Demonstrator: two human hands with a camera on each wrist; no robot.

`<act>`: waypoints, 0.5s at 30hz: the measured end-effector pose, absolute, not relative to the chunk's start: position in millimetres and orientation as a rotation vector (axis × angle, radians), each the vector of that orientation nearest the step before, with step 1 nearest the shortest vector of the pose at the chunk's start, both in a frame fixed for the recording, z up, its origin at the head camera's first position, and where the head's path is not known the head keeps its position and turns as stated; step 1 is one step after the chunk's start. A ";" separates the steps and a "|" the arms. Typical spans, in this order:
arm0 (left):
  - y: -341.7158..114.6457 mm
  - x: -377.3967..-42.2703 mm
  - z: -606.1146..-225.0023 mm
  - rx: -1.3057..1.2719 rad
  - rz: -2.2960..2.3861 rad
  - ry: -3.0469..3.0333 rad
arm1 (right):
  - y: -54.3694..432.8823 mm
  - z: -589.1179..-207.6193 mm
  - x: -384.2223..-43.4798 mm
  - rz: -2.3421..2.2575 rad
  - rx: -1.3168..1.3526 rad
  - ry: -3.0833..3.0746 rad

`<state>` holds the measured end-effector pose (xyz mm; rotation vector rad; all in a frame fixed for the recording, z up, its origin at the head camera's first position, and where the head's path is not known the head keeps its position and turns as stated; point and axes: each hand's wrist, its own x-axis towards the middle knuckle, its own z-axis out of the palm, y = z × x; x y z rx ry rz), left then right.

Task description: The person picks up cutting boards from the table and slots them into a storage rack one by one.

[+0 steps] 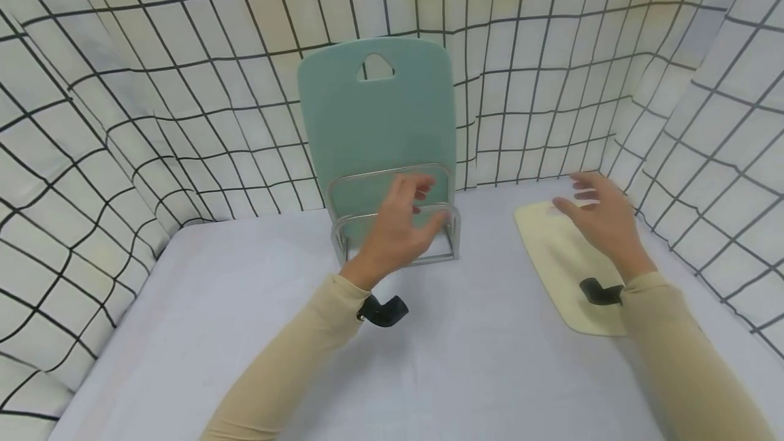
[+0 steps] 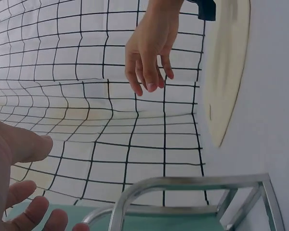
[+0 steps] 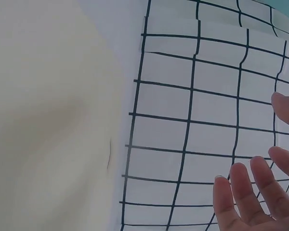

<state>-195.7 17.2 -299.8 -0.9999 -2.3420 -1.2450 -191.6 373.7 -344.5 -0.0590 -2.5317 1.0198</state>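
A green cutting board (image 1: 380, 121) with a cut-out handle stands upright in a metal wire rack (image 1: 436, 259). My left hand (image 1: 401, 223) hovers in front of that rack, fingers loosely bent and thumb apart, holding nothing. To the right, a cream cutting board (image 1: 560, 284) lies flat on the table. Over its far part is my right hand (image 1: 603, 220), its fingers spread from the thumb around empty air. The left wrist view catches the rack (image 2: 192, 183) close by and the right hand (image 2: 151, 53) beyond. In the right wrist view, the cream board (image 3: 48, 120) fills the left side.
White cloth covers the table (image 1: 202, 305). Grid-patterned white sheets (image 1: 233, 87) rise behind it and along both sides, close to the right edge of the cream board. A black strap piece (image 1: 384, 310) sticks out at the left wrist and another (image 1: 600, 291) at the right wrist.
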 end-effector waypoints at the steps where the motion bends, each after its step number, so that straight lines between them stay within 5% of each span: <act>1: 20.6 -194.0 -300.4 -1.011 -1.264 -2.336 | 376.9 -345.7 -190.8 1.017 -0.072 -2.529; 15: 70.0 -179.0 -323.0 -1.131 -1.408 -2.305 | 406.6 -349.4 -184.8 1.021 -0.229 -2.572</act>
